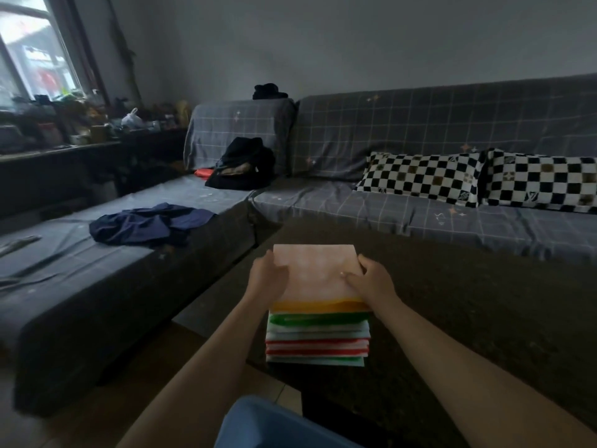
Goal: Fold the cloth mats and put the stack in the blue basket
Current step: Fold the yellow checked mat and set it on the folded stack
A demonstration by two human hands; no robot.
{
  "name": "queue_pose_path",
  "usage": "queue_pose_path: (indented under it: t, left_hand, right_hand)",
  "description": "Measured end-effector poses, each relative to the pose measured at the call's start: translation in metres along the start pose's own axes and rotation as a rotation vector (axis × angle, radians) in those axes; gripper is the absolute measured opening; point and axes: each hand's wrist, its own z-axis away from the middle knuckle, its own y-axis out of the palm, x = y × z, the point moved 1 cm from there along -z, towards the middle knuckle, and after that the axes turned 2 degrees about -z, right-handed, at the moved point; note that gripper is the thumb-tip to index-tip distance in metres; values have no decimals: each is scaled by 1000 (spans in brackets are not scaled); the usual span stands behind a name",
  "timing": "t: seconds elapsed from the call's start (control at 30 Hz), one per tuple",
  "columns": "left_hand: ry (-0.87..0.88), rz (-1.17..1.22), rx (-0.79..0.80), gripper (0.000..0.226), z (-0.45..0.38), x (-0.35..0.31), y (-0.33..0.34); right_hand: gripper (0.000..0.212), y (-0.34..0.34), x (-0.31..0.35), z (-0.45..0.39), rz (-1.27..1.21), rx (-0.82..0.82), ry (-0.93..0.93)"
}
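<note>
Stack of folded mats on bench: soft, light, layers likely slide. Left grip, right grip clasp opposite sides of pink top mat. Better hold lower, under bottom layer.

Two bare forearms, no sleeves visible; left grip and right grip ungloved, ringless.

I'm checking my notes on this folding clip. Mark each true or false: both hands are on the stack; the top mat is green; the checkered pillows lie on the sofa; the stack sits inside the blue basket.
1. Both the left hand and the right hand grip the stack of folded cloth mats. True.
2. Top mat green. False: a pale pink mat tops it.
3. The black-and-white checkered pillows lie on the grey grid-patterned sofa. True.
4. Stack in basket. False: it rests on the dark table.
</note>
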Motion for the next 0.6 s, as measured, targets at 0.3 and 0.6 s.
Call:
queue_pose_path:
  t: [0.3,0.6]
  left_hand:
    - [-150,-237,128,52,-13,44,31]
    - [-395,-85,255,45,3,51,39]
  right_hand:
    - [54,16,-18,-3,102,78,94]
    - [38,35,-36,0,123,111,246]
